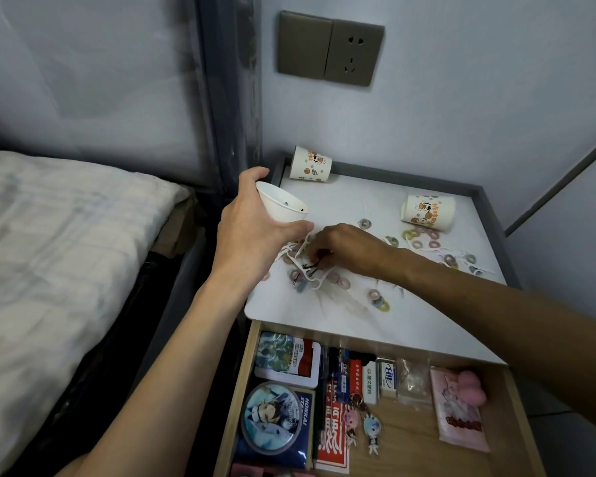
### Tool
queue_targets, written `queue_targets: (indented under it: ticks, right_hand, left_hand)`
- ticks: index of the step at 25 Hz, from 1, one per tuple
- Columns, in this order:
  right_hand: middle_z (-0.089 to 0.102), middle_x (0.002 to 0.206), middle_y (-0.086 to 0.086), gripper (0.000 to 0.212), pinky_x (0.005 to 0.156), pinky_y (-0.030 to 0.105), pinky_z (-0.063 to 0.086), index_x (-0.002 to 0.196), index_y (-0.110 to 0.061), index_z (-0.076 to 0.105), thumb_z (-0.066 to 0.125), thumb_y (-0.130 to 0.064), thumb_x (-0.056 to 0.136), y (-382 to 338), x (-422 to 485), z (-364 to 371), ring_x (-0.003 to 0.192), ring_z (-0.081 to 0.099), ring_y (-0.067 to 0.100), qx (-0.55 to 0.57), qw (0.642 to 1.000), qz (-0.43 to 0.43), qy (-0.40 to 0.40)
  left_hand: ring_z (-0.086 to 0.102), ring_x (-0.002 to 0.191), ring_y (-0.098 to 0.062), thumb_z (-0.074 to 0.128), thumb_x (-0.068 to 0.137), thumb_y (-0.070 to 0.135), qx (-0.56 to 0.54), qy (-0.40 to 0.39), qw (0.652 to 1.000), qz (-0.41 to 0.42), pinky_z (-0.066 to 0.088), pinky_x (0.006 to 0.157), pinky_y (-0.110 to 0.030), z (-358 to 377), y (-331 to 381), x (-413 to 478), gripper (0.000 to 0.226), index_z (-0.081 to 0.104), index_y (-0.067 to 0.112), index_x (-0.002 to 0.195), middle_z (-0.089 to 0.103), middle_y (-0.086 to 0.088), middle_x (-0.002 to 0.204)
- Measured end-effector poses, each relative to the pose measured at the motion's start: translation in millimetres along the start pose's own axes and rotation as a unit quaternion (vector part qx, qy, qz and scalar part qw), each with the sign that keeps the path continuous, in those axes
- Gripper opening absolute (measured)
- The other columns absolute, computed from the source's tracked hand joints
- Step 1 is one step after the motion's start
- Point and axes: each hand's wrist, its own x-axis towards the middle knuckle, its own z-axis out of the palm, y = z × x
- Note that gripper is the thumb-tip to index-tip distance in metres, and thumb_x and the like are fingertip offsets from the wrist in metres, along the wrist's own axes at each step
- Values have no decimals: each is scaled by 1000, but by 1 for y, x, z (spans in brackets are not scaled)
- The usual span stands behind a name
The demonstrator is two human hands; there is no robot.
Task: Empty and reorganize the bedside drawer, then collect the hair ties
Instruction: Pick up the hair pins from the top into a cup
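Holding a white cup tilted, mouth toward 3 o'clock, my left hand grips it at the 9 o'clock edge of the tabletop. My right hand lies at centre, fingertips curled down into a heap of hair ties; whether they pinch one, I cannot tell. More ties lie scattered toward 3 o'clock. Two printed cups lie on their sides at 12 and 2 o'clock. At 6 o'clock the drawer stands open, filled.
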Motion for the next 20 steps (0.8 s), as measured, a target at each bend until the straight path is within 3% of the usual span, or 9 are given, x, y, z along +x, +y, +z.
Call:
queue_targets:
  ticks: [3, 7, 11, 13, 15, 17, 20]
  right_hand:
    - [67, 90, -5, 15, 74, 34, 53, 88, -19, 73, 75, -8, 79, 3, 3, -1, 81, 62, 12, 39, 999, 33, -12]
    - [61, 91, 0, 5, 73, 36, 51, 86, -13, 67, 66, -8, 86, 0, -2, 5, 85, 61, 21, -24, 999, 24, 0]
    - [61, 96, 10, 12, 63, 37, 44, 94, -10, 61, 56, -1, 89, 4, -14, 11, 86, 59, 28, -119, 992, 20, 31]
    - [65, 95, 8, 18, 61, 32, 36, 96, -12, 59, 55, 4, 88, 8, -19, 3, 85, 61, 28, -121, 991, 40, 39]
    - [69, 96, 4, 14, 63, 32, 39, 99, -15, 62, 59, -4, 92, 8, -23, -13, 86, 63, 26, -112, 990, 57, 57]
    - [71, 95, 2, 9, 69, 35, 48, 100, -17, 67, 62, -14, 94, 4, -23, -35, 84, 65, 22, -45, 990, 96, 96]
    - [70, 83, -5, 9, 67, 25, 47, 96, -17, 73, 66, -15, 92, -17, -14, -78, 66, 60, 7, 131, 963, 130, 198]
  left_hand:
    - [52, 110, -18, 90, 65, 30, -3, -3, 1000, -7, 38, 59, -10, -1, -1, 0, 90, 39, 31, 139, 56, 4, 119]
    - [52, 109, -20, 90, 66, 29, -1, -4, 1000, -10, 39, 40, -6, -3, -1, 0, 89, 39, 31, 139, 56, 3, 121]
    - [51, 109, -20, 90, 66, 29, -1, 0, 1000, -8, 38, 42, -1, -4, -1, 0, 89, 40, 30, 139, 55, 2, 120]
    - [51, 110, -20, 90, 66, 29, -3, 0, 1000, -10, 39, 40, -3, -5, -2, 0, 88, 39, 31, 138, 55, 3, 120]
    - [50, 110, -19, 90, 66, 29, 1, -3, 1000, -13, 40, 39, -5, -7, -2, 1, 89, 39, 33, 138, 54, 4, 121]
    - [49, 110, -19, 90, 65, 28, 1, -4, 1000, -13, 42, 43, -7, -8, -3, 2, 90, 39, 32, 138, 54, 3, 121]
    - [49, 108, -17, 92, 63, 30, 25, -1, 1000, -8, 43, 71, -14, -12, -5, 3, 93, 39, 30, 139, 56, 2, 121]
